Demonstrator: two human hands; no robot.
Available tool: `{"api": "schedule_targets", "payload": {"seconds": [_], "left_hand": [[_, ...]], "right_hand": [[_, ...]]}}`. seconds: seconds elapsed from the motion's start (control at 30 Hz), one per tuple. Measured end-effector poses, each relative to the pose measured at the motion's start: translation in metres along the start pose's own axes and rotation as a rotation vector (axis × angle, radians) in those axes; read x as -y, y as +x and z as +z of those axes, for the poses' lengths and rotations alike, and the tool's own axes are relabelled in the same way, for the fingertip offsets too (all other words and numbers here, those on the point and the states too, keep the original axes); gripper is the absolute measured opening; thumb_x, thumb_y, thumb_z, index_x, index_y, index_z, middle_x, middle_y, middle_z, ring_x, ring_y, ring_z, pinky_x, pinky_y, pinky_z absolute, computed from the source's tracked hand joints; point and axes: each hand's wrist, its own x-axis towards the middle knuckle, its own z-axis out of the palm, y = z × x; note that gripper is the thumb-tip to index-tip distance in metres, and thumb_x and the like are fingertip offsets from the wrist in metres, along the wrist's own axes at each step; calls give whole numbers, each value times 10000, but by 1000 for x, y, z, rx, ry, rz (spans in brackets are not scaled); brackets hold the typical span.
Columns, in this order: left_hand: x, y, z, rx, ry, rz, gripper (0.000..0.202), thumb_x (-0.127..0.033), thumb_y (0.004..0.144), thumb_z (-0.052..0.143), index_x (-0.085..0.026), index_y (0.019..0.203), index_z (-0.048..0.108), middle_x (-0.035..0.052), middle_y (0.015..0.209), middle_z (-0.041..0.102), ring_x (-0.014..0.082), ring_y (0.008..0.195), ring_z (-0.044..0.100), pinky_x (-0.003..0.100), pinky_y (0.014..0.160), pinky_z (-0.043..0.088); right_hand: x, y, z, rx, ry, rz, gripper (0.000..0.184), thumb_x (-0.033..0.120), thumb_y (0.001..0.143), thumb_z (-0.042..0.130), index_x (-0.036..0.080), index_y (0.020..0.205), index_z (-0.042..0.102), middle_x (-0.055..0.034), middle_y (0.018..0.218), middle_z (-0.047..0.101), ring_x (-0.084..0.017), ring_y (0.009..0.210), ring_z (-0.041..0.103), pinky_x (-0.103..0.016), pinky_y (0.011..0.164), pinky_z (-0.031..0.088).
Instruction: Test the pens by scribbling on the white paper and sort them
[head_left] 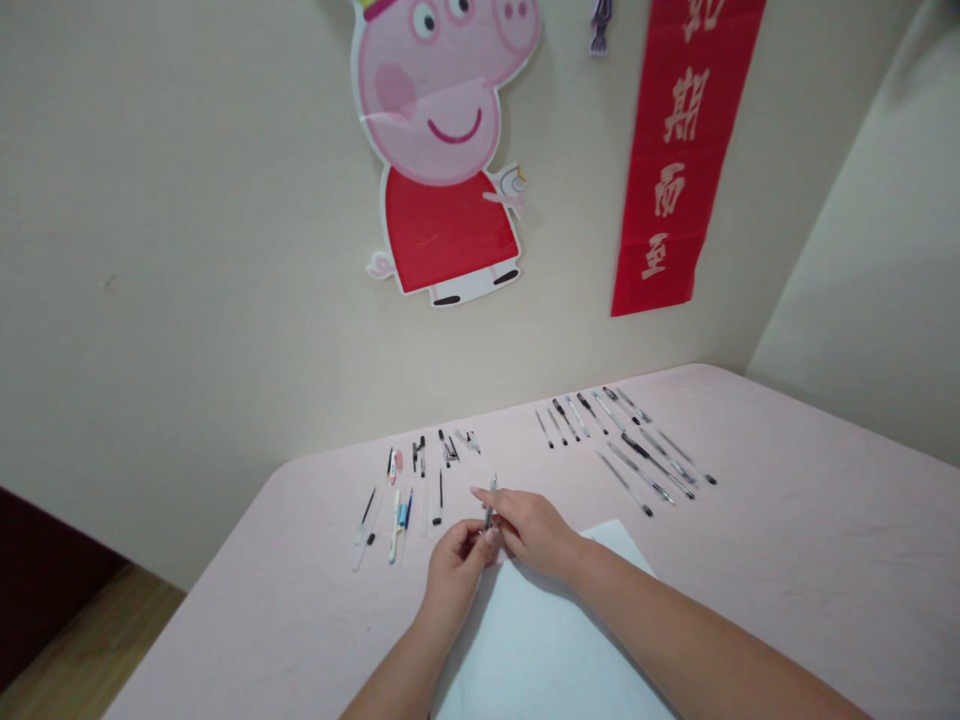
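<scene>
Both my hands meet over the far edge of a white sheet of paper (pixel 547 640) on the pink table (pixel 787 560). My left hand (pixel 455 573) is closed, pinching the lower end of a slim pen (pixel 490 503). My right hand (pixel 534 528) grips the same pen higher up, its fingers curled round the barrel. The pen stands nearly upright between them, its tip pointing away from me.
Several pen parts and pens (pixel 405 490) lie in a loose row left of my hands. A second row of several pens (pixel 630 440) lies at the back right. A cartoon pig cut-out (pixel 442 150) and a red banner (pixel 679 160) hang on the wall behind.
</scene>
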Motion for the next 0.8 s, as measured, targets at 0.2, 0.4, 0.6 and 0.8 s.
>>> {"api": "schedule_targets", "payload": {"seconds": [0.2,0.4,0.6,0.8], "left_hand": [[3,0,-1,31,80,41,371,-485,678,698,-141,814,674,28,669,648,145,606,565,269,600,463],[6,-2,-4,52,106,72,451,-581,766,589,-145,821,690,39,667,621,143,606,545,249,570,436],[8,-3,-5,59,130,74,529,-610,839,459,-133,868,686,57,684,621,154,620,545,264,581,414],[5,-4,-2,79,341,175,442,-531,860,450,-162,806,688,47,675,617,177,630,559,286,616,429]], "right_hand": [[1,-1,-1,-24,45,26,493,87,811,465,173,1293,523,-93,987,691,-189,860,633,-305,807,487],[1,-1,-2,-68,84,140,376,59,786,477,180,1108,629,-79,944,716,-187,851,657,-302,797,490],[-3,2,-6,-194,340,239,273,145,858,445,200,1081,594,-38,830,682,-154,720,628,-280,686,498],[-2,1,-25,-346,652,491,382,499,859,510,162,976,648,-6,651,594,-118,568,534,-229,511,436]]}}
